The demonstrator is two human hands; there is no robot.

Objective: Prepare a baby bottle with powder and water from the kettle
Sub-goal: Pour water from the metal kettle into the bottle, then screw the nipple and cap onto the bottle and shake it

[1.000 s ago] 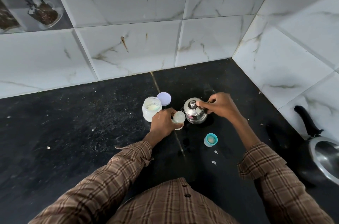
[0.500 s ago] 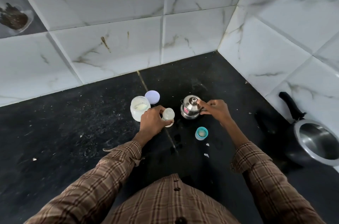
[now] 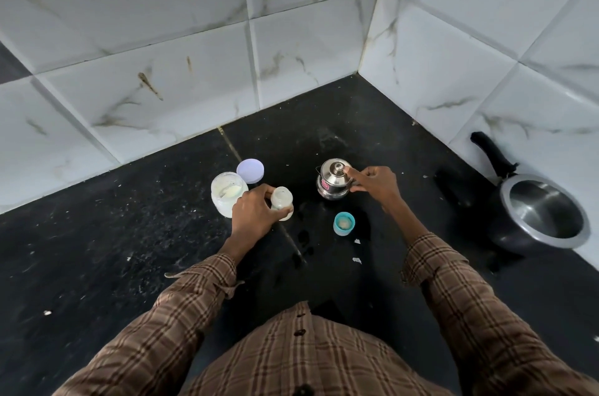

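Black countertop [image 3: 97, 249] fills the lower frame, white marble-look tiles [image 3: 162, 39] across the top, and a steel pan [image 3: 544, 214] with a black handle sits at the right edge. Centre of the frame – the small steel kettle [image 3: 334, 183] stands upright, the right hand [image 3: 376, 185] at its right side, fingers curled on the handle and forefinger up on the lid. Just left of it, the left hand [image 3: 256, 217] grips the baby bottle [image 3: 281, 202], open mouth up – bottle and kettle close but apart. Touching that hand's far side, the open powder jar [image 3: 228, 193], its lilac lid [image 3: 250, 171] behind. Below the kettle, the teal bottle cap [image 3: 344, 223] sits alone
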